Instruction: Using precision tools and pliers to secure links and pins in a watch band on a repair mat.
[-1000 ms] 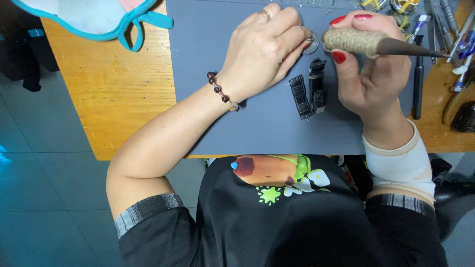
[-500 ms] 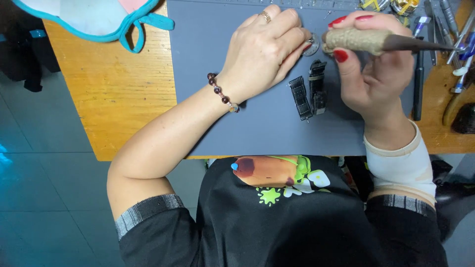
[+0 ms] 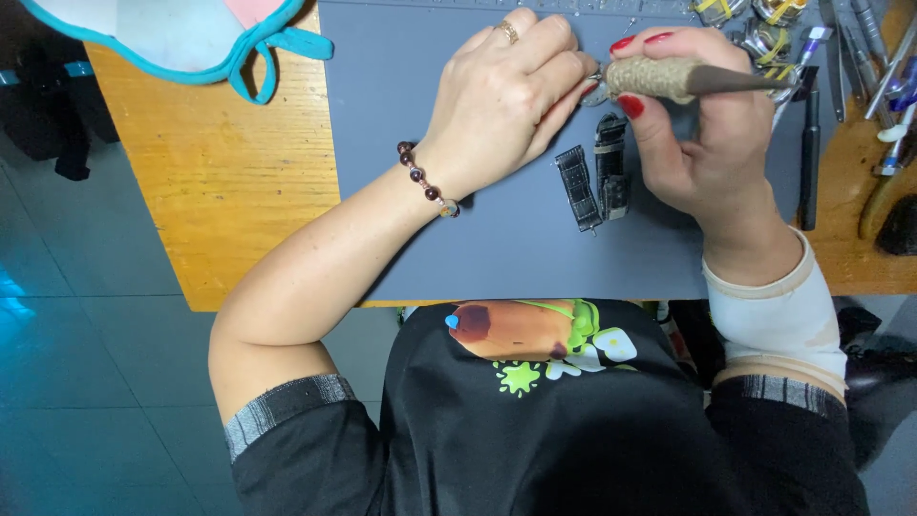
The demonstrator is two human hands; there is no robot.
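My left hand (image 3: 506, 91) rests knuckles-up on a grey work mat (image 3: 449, 220), its fingertips pinching a small metal watch case (image 3: 594, 93) that is mostly hidden. My right hand (image 3: 702, 134) grips a tool with a rough tan handle and a dark shaft (image 3: 669, 76), its working end pressed against the watch case. Two black leather strap pieces (image 3: 594, 172) lie on the mat just below the two hands. A beaded bracelet circles my left wrist.
The mat lies on an orange wooden table (image 3: 224, 172). A white cloth with teal trim (image 3: 181, 33) sits at the far left. Pliers, tweezers and other hand tools (image 3: 879, 105) crowd the right edge, with a black pen-like tool (image 3: 810, 153) on the mat.
The tool's dark shaft has tilted slightly upward in my right hand. Both hands stay in the same place on the watch case.
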